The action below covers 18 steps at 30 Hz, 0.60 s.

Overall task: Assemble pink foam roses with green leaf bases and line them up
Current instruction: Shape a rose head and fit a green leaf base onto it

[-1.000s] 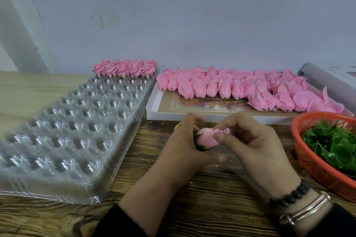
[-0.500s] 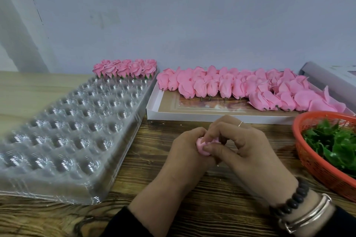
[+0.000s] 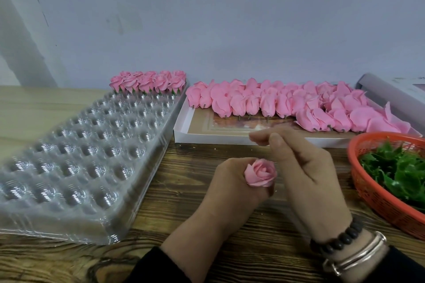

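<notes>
My left hand (image 3: 232, 188) grips a pink foam rose (image 3: 261, 173) from below, bloom facing up over the wooden table. Its green base is hidden in my fingers. My right hand (image 3: 303, 167) hovers just right of the rose, lifted off it, fingers loosely bent and holding nothing. Several finished roses (image 3: 148, 81) stand in a row at the far end of the clear plastic cell tray (image 3: 76, 156). Loose pink rose heads (image 3: 287, 103) lie across a white box lid (image 3: 181, 131). Green leaf bases (image 3: 400, 167) fill an orange basket (image 3: 377, 200) at the right.
A grey-white wall closes off the back of the table. A pale box (image 3: 391, 92) sits at the far right behind the basket. Bare wooden tabletop (image 3: 184, 190) lies between the tray and my hands.
My right hand has let go of the rose and lifted up and to the right. The rose, earlier covered by both hands, now shows its open bloom in my left hand.
</notes>
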### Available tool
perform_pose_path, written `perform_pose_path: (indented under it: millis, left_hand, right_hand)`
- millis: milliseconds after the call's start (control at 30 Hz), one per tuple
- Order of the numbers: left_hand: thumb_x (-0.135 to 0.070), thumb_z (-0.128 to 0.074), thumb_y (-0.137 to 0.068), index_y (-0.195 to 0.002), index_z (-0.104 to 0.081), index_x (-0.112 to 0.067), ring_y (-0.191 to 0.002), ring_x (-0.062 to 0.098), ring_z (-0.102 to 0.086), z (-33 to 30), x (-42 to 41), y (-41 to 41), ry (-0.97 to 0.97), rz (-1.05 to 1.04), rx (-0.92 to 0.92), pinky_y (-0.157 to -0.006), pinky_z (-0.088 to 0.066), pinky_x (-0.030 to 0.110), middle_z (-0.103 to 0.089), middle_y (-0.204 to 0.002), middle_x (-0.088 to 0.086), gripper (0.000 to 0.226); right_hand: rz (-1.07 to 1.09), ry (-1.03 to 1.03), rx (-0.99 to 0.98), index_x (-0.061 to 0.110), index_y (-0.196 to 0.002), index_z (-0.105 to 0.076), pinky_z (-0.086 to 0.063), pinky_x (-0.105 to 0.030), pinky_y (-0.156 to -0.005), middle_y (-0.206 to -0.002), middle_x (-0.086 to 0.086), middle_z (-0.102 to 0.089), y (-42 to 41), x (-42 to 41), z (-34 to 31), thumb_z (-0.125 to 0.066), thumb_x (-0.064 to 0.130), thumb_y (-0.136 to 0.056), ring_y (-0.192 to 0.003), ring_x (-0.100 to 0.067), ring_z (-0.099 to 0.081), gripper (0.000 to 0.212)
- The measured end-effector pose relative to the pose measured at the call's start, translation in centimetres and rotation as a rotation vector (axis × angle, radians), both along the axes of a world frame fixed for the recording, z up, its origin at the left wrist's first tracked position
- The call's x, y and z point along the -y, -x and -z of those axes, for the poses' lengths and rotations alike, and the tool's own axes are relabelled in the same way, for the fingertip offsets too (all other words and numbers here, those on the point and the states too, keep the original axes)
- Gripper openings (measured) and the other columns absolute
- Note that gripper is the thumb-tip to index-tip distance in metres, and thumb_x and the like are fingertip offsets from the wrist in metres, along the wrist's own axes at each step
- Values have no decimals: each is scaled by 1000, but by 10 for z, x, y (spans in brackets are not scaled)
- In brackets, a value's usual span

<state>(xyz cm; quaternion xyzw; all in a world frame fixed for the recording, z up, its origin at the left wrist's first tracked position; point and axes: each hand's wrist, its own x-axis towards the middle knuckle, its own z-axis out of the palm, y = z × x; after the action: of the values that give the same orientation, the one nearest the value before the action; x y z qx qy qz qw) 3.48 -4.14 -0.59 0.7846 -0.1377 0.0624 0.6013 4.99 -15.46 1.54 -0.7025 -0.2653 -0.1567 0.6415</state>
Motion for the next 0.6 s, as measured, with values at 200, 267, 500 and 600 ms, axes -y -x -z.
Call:
perform_pose_path:
  millis: [200, 267, 500, 600]
  left_hand:
    - [-12, -54, -76, -89, -63, -19, -84, 2, -64, 2, 6, -1, -49, -14, 137, -74, -52, 20, -67, -85, -6, 17]
    - [-10, -53, -77, -93, -63, -14, -89, 13, -65, 3, 8, -2, -13, -17, 129, -80, -55, 33, -68, -92, 5, 19]
    - [10, -55, -84, -77, -65, -14, -75, 12, -62, 3, 6, 0, 123, 18, 104, -69, -53, 30, -65, -78, 2, 27]
    - [15, -56, -81, -65, -61, -17, -62, 3, -54, 1, 5, 1, 166, 6, 137, -56, -45, 20, -60, -63, -7, 36]
  right_hand:
    - [8, 177, 29, 20, -82, -72, -43, -12, -74, -76, 12, -68, 4, -12, 8, -51, 28, -86, -79, 0, -62, 23]
    - [3, 204, 8, 22, -83, -72, -44, -13, -77, -81, 12, -69, 3, -11, 9, -51, 33, -85, -85, -1, -62, 25]
    - [-64, 296, -119, 38, -85, -65, -42, -4, -68, -85, 17, -67, 2, -9, 9, -55, 59, -60, -83, 6, -61, 34]
    - [-139, 356, -200, 41, -95, -59, -45, -8, -69, -88, 17, -68, -3, -5, 11, -58, 64, -55, -83, 7, -62, 47]
